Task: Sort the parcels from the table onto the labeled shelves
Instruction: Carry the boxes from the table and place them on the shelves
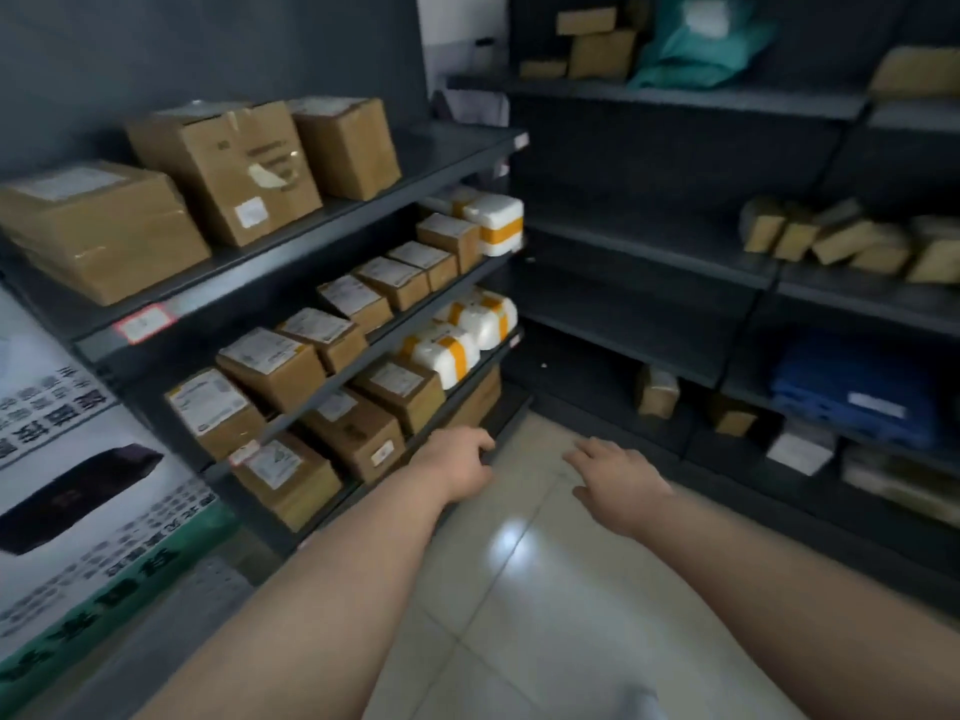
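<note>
Brown cardboard parcels (pixel 270 366) with white address stickers sit in tight rows on the dark grey metal shelving (pixel 322 236) at the left. Three larger cartons are on its top tier and smaller ones below. White foam boxes banded with orange tape (pixel 457 350) take the far ends of the middle tiers. No parcel is in either hand, and the table is out of view.

The left hand (pixel 460 459) reaches low with its fingers loosely bent, holding nothing, right by the front lip of a lower tier. Whether it touches the lip I cannot tell. The right hand (pixel 618 478) hangs over the pale glossy floor tiles (pixel 519 589), fingers spread and empty.

A red-bordered shelf label (pixel 143 323) on the top tier's edge is too blurred to read. Farther right, a second dark shelving unit (pixel 675 103) holds scattered small cartons, a green plastic bag (pixel 696 49) up high and a blue plastic crate (pixel 852 387) lower down.

The main risk, I judge, is misfiling, since a label read hastily would send the next parcel to the wrong tier. The near boxes also sit close to the lip, so a careless sweep of the left hand could push one off. A crowded row could shove out a neighbour when another parcel goes in.
</note>
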